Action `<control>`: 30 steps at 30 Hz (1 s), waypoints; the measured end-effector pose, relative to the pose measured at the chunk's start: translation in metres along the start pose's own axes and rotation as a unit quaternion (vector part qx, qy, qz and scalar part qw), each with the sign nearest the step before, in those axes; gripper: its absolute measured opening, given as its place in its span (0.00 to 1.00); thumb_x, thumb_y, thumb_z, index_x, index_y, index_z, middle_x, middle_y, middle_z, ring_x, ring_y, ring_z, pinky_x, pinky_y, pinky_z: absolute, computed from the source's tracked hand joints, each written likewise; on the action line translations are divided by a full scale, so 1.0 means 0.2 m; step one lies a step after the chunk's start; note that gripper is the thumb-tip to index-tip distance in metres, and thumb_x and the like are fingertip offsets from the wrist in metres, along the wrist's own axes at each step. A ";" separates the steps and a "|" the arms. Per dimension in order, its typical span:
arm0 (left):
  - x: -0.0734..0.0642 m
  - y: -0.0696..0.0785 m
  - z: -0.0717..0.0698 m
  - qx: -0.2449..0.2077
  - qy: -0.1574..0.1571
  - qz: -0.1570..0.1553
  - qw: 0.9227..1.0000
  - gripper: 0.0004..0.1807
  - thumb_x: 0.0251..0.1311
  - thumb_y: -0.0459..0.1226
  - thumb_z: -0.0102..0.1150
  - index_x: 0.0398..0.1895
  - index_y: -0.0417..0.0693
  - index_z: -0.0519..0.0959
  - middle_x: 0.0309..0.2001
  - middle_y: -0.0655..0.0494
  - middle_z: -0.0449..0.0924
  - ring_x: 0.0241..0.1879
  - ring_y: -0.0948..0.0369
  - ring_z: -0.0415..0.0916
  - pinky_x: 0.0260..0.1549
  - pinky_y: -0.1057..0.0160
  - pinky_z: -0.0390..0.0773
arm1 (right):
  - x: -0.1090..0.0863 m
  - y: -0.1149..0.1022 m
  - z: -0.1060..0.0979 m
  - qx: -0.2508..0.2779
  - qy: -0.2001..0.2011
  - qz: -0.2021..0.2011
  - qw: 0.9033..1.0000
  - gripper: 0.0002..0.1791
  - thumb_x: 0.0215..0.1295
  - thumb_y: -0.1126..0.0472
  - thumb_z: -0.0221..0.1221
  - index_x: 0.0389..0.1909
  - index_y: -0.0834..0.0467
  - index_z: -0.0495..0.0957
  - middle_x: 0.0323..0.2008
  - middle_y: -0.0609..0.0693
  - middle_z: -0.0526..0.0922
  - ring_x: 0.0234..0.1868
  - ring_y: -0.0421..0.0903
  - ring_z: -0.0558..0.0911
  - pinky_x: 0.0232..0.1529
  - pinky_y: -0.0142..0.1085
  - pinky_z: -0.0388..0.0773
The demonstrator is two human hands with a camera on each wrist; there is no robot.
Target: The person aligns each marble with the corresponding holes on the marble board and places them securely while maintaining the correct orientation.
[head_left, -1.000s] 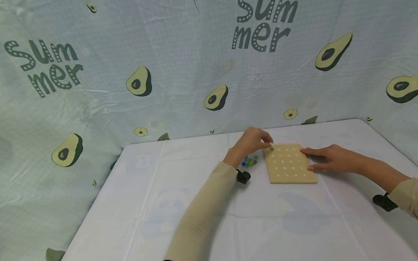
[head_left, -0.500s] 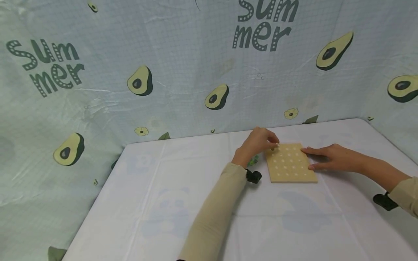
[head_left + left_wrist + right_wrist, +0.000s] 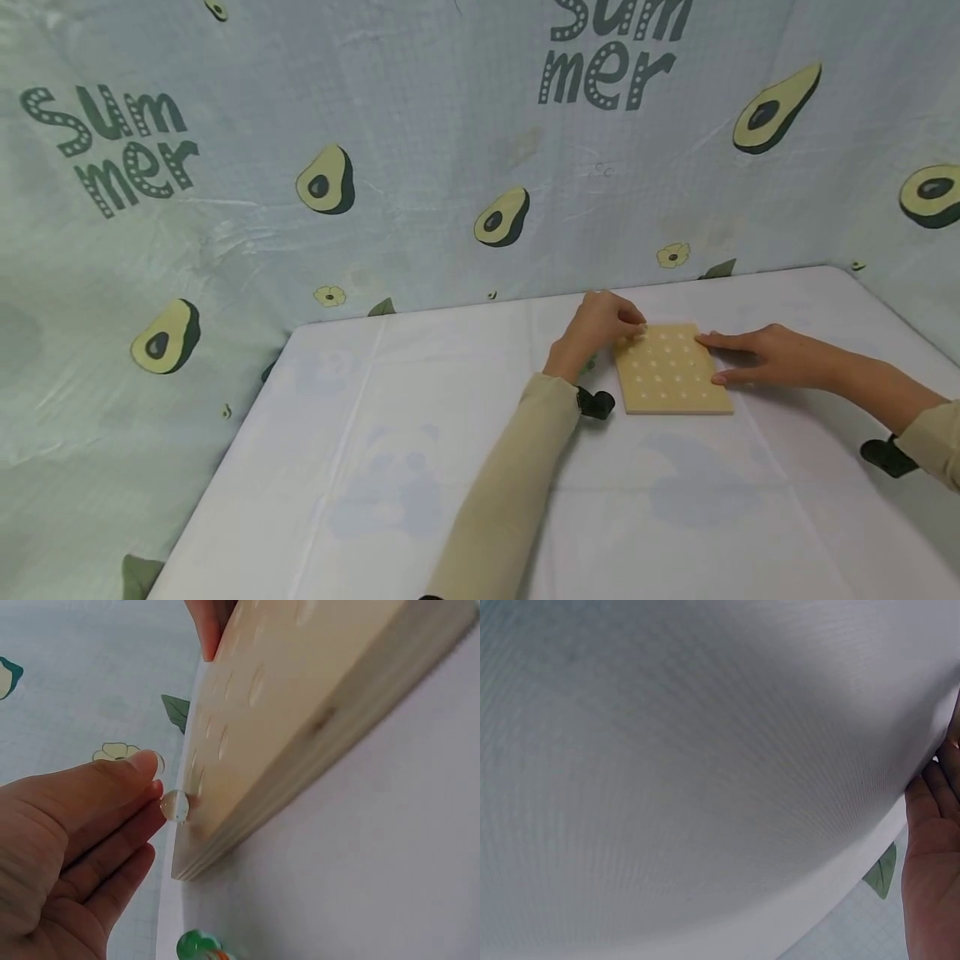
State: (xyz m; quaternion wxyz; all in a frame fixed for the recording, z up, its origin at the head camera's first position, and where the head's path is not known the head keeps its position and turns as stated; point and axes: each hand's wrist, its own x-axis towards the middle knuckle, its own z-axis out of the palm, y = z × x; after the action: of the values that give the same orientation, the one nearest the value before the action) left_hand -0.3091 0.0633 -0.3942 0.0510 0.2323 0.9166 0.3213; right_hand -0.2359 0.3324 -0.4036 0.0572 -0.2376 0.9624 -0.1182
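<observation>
1. Head: board (image 3: 670, 371) lies flat on the white table (image 3: 675, 550), toward its far edge. Left hand (image 3: 598, 323) is at the board's far-left corner, thumb and finger together; held item too small to read from here. Right hand (image 3: 780, 357) is at the right edge — thumb and index spread wide, tips touching the board. Green marbles (image 3: 590, 363) show partly past the left wrist, just left of the board. Backdrop (image 3: 412, 150) has avocado prints.
2. Left wrist: left hand pinches a clear marble (image 3: 160, 760), mostly behind the thumb tip — only a curved rim shows. Second marble (image 3: 175, 805) sits on the board near its corner, just beside the fingertips. A green marble is on the table near the board.
3. Right wrist: mostly tablecloth, right hand partly cut off at the border; finger contact can't be told here.
</observation>
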 end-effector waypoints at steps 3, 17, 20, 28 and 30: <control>0.01 0.01 0.00 0.000 0.005 -0.008 1.000 0.07 0.62 0.42 0.71 0.41 0.54 0.91 0.32 0.68 0.87 0.30 0.73 0.77 0.33 0.77 0.74 | 0.01 0.00 0.00 0.005 0.001 -0.001 1.000 0.42 0.63 0.35 0.65 0.72 0.55 0.72 0.67 0.64 0.74 0.61 0.64 0.78 0.55 0.59 0.77; 0.01 0.06 0.03 0.024 0.010 -0.055 0.998 0.04 0.59 0.41 0.74 0.37 0.53 0.92 0.30 0.67 0.85 0.29 0.69 0.75 0.27 0.74 0.74 | 0.02 0.00 0.01 0.011 -0.004 0.005 1.000 0.43 0.62 0.33 0.64 0.72 0.55 0.71 0.67 0.65 0.73 0.62 0.65 0.77 0.56 0.60 0.76; 0.01 0.07 0.03 0.028 0.015 -0.059 0.998 0.04 0.59 0.41 0.75 0.36 0.54 0.92 0.31 0.67 0.84 0.30 0.68 0.75 0.28 0.73 0.73 | 0.01 0.00 0.00 0.007 -0.004 0.004 1.000 0.43 0.63 0.33 0.64 0.72 0.55 0.72 0.67 0.65 0.74 0.61 0.65 0.78 0.55 0.60 0.76; 0.01 0.09 0.05 0.023 0.026 -0.070 0.997 0.03 0.58 0.41 0.75 0.35 0.55 0.92 0.30 0.67 0.84 0.32 0.69 0.76 0.29 0.74 0.74 | -0.01 0.00 -0.01 0.003 -0.002 0.004 1.000 0.43 0.62 0.34 0.65 0.71 0.55 0.72 0.66 0.65 0.74 0.60 0.64 0.79 0.54 0.59 0.77; 0.01 0.09 0.06 0.025 0.030 -0.073 0.997 0.03 0.58 0.41 0.75 0.34 0.56 0.92 0.30 0.67 0.84 0.32 0.70 0.76 0.29 0.74 0.74 | -0.01 0.00 -0.01 0.002 -0.002 0.003 1.000 0.43 0.62 0.34 0.65 0.71 0.55 0.72 0.66 0.65 0.74 0.60 0.64 0.79 0.54 0.59 0.77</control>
State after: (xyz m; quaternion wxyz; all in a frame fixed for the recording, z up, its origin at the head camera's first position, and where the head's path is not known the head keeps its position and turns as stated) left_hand -0.3005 0.0835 -0.3913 0.0413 0.1561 0.9399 0.3009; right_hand -0.2343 0.3335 -0.4018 0.0601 -0.2348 0.9628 -0.1191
